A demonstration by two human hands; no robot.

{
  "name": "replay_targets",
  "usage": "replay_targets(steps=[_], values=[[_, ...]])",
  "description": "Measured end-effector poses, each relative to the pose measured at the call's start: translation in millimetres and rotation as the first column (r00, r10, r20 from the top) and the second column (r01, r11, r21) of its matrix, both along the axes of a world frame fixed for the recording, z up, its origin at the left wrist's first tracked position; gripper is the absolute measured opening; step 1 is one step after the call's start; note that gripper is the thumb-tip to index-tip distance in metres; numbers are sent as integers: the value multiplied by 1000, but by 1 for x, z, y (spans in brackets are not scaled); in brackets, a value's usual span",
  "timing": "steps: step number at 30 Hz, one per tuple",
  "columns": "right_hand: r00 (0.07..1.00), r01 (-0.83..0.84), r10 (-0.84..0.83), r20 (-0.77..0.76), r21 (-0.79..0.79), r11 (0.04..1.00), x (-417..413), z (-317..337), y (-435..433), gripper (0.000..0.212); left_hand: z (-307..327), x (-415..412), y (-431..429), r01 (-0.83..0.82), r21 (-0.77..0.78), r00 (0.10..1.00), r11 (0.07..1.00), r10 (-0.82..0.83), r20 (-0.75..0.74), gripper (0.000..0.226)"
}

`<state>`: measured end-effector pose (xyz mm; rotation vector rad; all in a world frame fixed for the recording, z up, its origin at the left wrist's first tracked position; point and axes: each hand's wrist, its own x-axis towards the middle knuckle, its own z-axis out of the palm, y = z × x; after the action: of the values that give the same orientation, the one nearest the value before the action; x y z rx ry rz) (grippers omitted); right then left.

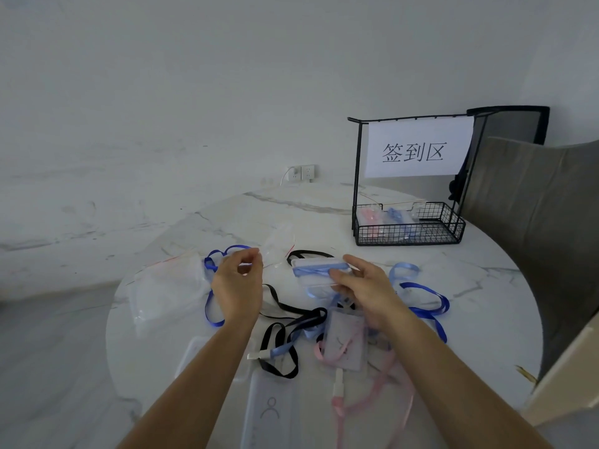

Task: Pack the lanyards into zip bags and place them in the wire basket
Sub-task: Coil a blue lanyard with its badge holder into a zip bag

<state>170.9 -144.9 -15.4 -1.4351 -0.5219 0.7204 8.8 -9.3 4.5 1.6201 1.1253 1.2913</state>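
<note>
The round marble bench (486,303) carries a black wire basket (408,235) at its far right edge, with bagged lanyards (372,218), pink and blue, lying inside. Empty zip bags (168,286) lie near the left edge. Mid-bench, the right hand (366,290) grips a filled zip bag (319,270) holding a pale-blue lanyard. The left hand (238,283) is curled; I cannot tell whether it pinches anything. Loose lanyards (278,345) sprawl beneath both hands.

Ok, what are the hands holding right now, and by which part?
The right hand pinches a zip bag, with a light blue lanyard inside, by its right edge. Left hand: curled, cannot tell.
</note>
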Motion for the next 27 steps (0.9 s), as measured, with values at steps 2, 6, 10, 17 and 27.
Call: replay_targets(steps=[2,6,10,17,27], values=[[997,-33,37,-72,56,998,-1,1,0,70,0,0,-1,-2,37,999,999,4,-31,10],[981,-129,150,-123,163,978,-14,14,1,60,-2,2,-6,23,146,994,989,-7,-111,8],[979,-150,174,-104,206,967,-21,19,5,53,-6,4,-10,44,176,990,983,-20,-136,19],[999,22,-17,-52,97,995,-26,12,11,50,-9,1,-13,22,243,997,970,-3,-78,4],[887,392,-339,-314,123,912,-33,20,23,40,-26,4,-24,199,531,969,824,-84,-234,6]])
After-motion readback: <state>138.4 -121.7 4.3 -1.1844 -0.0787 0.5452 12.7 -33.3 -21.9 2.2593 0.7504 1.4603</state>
